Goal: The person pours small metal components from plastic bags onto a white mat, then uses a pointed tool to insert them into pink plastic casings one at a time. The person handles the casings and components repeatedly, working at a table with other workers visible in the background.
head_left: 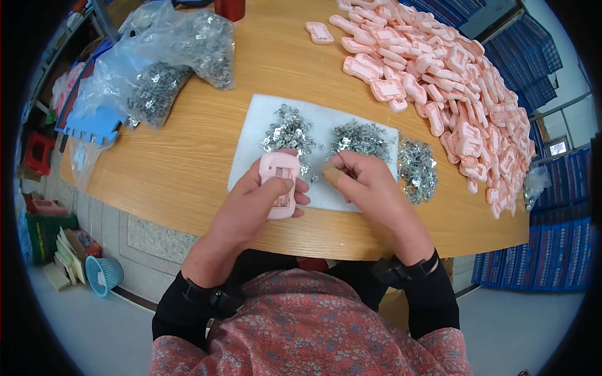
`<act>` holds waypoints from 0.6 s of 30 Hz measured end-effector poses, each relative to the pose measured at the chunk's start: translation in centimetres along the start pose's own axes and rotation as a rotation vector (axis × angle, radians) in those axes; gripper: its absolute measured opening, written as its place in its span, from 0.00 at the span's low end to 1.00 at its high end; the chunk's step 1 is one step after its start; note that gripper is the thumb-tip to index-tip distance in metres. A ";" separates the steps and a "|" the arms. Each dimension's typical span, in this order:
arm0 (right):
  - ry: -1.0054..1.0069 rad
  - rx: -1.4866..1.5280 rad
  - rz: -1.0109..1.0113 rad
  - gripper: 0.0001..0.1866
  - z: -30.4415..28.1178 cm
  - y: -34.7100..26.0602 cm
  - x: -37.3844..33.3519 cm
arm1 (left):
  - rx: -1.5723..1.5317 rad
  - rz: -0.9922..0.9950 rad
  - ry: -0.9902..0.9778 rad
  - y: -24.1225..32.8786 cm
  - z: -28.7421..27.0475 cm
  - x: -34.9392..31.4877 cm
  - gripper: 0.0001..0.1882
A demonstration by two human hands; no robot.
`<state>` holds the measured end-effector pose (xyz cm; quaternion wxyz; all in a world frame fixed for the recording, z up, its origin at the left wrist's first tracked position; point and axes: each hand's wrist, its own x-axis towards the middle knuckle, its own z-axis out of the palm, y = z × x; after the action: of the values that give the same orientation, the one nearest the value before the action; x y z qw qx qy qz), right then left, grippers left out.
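Observation:
My left hand (251, 197) is wrapped round a pink plastic casing (288, 161), its thumb lying over a rectangular recess in the casing. My right hand (367, 182) is pinched closed near the front of the white foam sheet (251, 135); whatever sits between its fingertips is too small to make out. On the sheet lie a left pile of small metal clips (290, 130) and a right pile of small metal pieces (360, 138). My right hand partly covers the right pile. A third heap of metal pieces (418, 172) rests on the wood beside the sheet.
A large mound of pink casings (439, 81) covers the table's right side. Clear bags of metal parts (204, 47) lie at the far left, near a blue plastic piece (94, 125). Blue crates (533, 257) stand right of the table, a blue basket (103, 274) on the floor left.

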<state>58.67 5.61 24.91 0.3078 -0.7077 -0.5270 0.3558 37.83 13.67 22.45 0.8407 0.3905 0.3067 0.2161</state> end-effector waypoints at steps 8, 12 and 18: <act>0.145 -0.122 -0.081 0.08 0.6 -0.3 -1.0 | -0.229 -0.061 -0.070 -0.4 -0.9 0.4 0.26; 0.213 -0.245 -0.199 0.08 2.6 0.9 -0.5 | -0.183 -0.041 -0.048 -0.7 -0.9 0.1 0.26; 0.218 -0.422 -0.236 0.08 3.1 0.8 -0.1 | -0.135 -0.045 -0.013 -0.8 -0.8 -0.4 0.23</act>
<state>56.53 5.54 22.54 0.2478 -0.7241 -0.6321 0.1212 37.14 13.34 21.54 0.8717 0.3273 0.2945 0.2149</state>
